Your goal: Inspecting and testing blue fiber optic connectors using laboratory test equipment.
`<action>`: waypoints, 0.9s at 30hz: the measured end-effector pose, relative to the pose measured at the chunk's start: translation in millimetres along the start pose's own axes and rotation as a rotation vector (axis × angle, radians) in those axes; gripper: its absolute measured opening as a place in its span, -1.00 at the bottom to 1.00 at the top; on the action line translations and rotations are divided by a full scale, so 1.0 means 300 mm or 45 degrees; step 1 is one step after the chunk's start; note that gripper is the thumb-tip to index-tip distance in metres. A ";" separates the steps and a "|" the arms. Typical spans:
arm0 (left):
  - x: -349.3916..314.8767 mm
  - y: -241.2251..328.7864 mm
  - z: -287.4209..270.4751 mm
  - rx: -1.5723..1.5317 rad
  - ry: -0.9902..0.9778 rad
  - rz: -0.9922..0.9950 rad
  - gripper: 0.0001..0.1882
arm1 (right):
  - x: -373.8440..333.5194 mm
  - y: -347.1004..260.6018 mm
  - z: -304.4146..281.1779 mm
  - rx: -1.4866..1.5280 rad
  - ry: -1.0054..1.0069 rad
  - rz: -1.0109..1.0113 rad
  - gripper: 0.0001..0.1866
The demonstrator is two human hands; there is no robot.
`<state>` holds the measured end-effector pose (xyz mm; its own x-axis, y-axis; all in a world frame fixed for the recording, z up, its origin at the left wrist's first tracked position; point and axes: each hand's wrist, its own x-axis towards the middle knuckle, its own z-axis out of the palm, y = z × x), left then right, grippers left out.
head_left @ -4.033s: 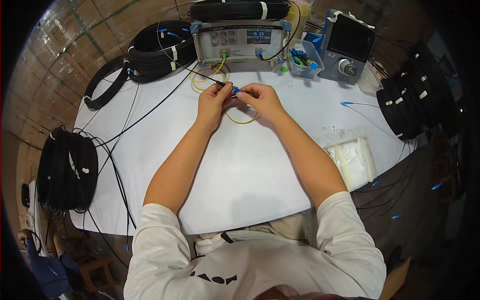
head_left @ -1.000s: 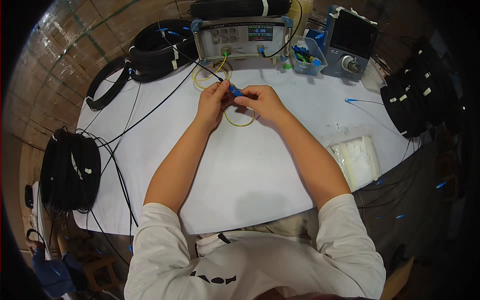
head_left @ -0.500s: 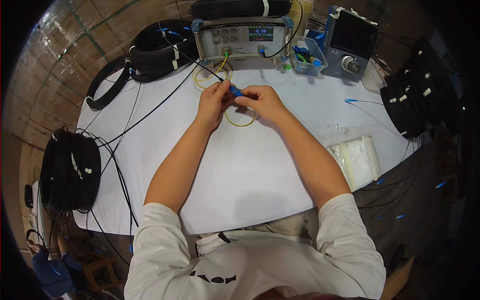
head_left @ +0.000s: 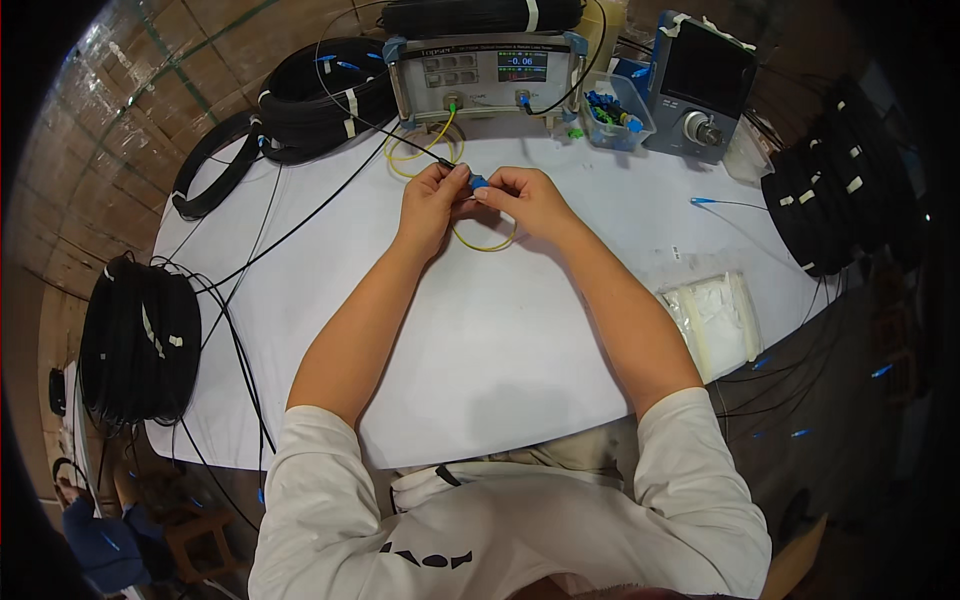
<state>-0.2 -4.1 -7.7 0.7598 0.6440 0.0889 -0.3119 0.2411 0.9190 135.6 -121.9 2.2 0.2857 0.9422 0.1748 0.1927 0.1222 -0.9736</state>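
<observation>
My left hand (head_left: 432,200) and my right hand (head_left: 525,198) meet over the far middle of the white table (head_left: 470,330). Between their fingertips sits a small blue connector (head_left: 477,182). A thin black cable (head_left: 300,225) runs from the left hand's fingers away to the left. A yellow fibre cord (head_left: 480,240) loops under the hands and goes up to the grey test instrument (head_left: 485,75) at the table's back.
Black cable coils lie at the left edge (head_left: 140,340), back left (head_left: 320,95) and right (head_left: 830,190). A box of small connectors (head_left: 612,112) and a grey screened device (head_left: 705,85) stand back right. A clear bag (head_left: 715,320) and a blue-tipped cable (head_left: 705,202) lie right.
Over four seconds the hands stay together at the same spot; the fingers shift slightly on the blue connector. Little else moves.
</observation>
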 end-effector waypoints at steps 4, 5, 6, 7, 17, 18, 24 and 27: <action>0.000 0.001 0.005 -0.033 -0.015 0.021 -0.74 | 0.001 -0.001 -0.001 0.017 -0.009 -0.003 -0.83; 0.000 0.001 0.005 -0.042 -0.007 0.024 -0.73 | 0.003 0.002 -0.002 0.018 -0.009 -0.004 -0.83; 0.000 0.005 0.000 -0.041 -0.007 0.025 -0.73 | 0.006 0.006 -0.002 -0.013 -0.010 -0.026 -0.83; 0.002 0.017 -0.004 -0.073 0.029 -0.007 -0.73 | 0.007 0.006 -0.002 -0.044 -0.009 -0.046 -0.82; -0.021 0.029 0.020 -0.111 -0.178 -0.034 -0.70 | 0.017 0.039 0.000 -0.055 0.159 -0.014 -0.79; -0.021 0.028 0.018 -0.082 -0.163 -0.041 -0.70 | 0.020 0.044 0.000 -0.049 0.142 -0.031 -0.78; -0.017 0.011 0.005 -0.107 -0.062 0.027 -0.69 | 0.024 0.011 0.011 -0.156 0.110 -0.005 -0.76; -0.011 0.003 0.018 -0.116 -0.009 0.051 -0.68 | 0.026 0.017 0.010 -0.183 0.128 -0.005 -0.76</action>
<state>0.2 -10.0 -5.2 0.7495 0.6496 0.1280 -0.3924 0.2802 0.8761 135.9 -113.1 -1.9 0.3758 0.9051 0.1990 0.3242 0.0728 -0.9432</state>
